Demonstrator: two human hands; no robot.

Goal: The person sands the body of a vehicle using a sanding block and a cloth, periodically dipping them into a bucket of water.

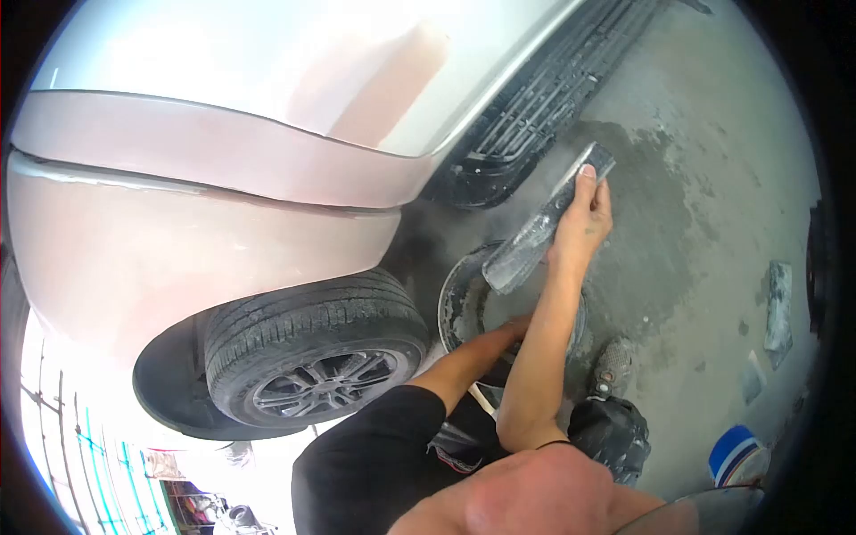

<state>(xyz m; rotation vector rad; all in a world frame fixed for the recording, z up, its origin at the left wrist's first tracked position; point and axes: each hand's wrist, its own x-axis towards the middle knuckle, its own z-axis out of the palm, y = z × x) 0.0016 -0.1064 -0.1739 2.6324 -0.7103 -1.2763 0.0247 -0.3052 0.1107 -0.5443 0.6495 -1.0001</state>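
My right hand (581, 225) grips a long, flat grey sanding block (535, 239), thumb along its upper part. The block looks wet and streaked with pale residue, and is held tilted above a round dark bucket (449, 283). Into that bucket reaches my left hand (517, 328); its fingers are hidden behind my right forearm and inside the bucket, so what they hold does not show. Beside the bucket stands a pale vehicle with pinkish patches on its body panel (214, 232).
A wheel (316, 348) sits close left of the bucket, and a ribbed side step (535, 111) juts out above it. On the concrete floor lie a wet patch (642, 232), another grey block (778, 312) and a blue-and-white tub (740, 455). A shoe (615, 367) is near the bucket.
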